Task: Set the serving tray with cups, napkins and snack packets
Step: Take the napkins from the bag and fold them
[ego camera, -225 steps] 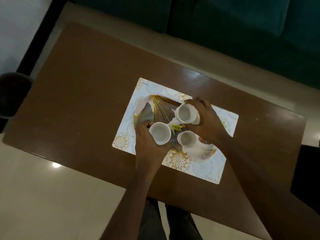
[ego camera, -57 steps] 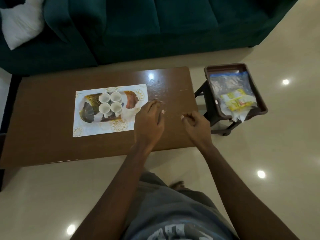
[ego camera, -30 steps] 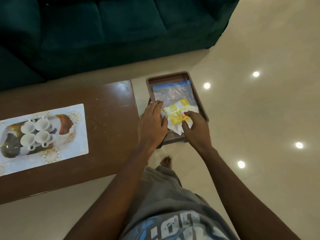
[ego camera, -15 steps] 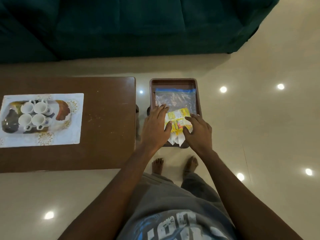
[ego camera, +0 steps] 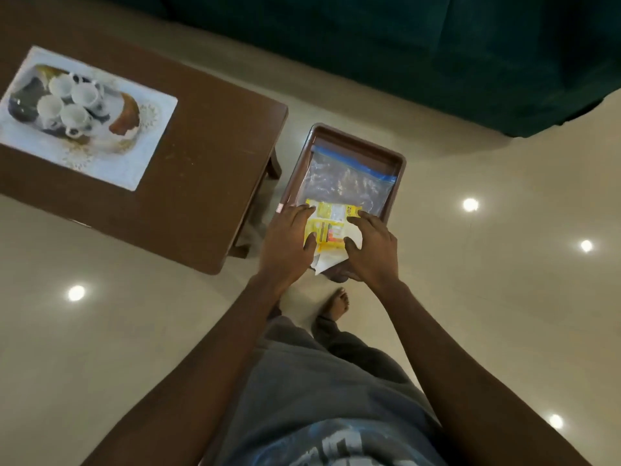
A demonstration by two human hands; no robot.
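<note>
Drawn closer since a moment earlier, the left hand [ego camera: 289,237], fingers near straight, and the right hand [ego camera: 373,250], fingers curled, are pressed onto yellow snack packets [ego camera: 331,223] in a brown tray [ego camera: 356,142] off the right end of the worktop [ego camera: 208,163], so a firm grip and a lift across to the serving tray [ego camera: 127,120] holding the cups [ego camera: 69,102] are judged to be needed next.

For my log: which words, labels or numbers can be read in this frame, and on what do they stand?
"Zo": on the upper yellow snack packet; the rest is hidden by the right hand.
Fine print on the lower yellow snack packet: too small to read.
Small sticker on the brown tray rim: unreadable.
Print on the shirt: blurred, unreadable.
</note>
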